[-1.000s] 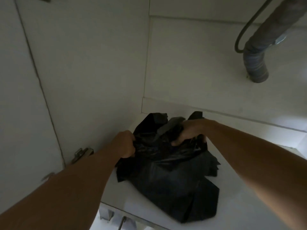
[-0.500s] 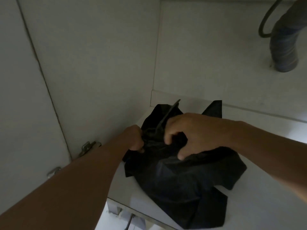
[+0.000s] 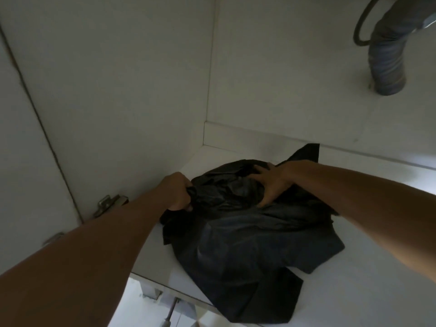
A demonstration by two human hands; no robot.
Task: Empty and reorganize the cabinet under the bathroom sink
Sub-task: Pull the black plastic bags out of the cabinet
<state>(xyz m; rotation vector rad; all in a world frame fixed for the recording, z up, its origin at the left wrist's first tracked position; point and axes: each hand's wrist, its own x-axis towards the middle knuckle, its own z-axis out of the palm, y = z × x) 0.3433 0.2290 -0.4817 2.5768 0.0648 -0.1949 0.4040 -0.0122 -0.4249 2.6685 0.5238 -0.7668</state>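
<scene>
From my feed I see two bare forearms with no sleeves. The left hand [image 3: 178,193] and right hand [image 3: 274,182] wear no gloves, rings or watch.

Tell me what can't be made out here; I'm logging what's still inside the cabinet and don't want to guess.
Head view only:
- Contents of the black bag: the opaque plastic hides them.
- Left hand fingertips: buried in the bag's folds it grips.
- Cabinet floor under the bag: covered.
- Drain hose upper run: cut off by the top edge.
- Right hand palm: faces down onto the bag.
- Fine detail: dim light.
</scene>
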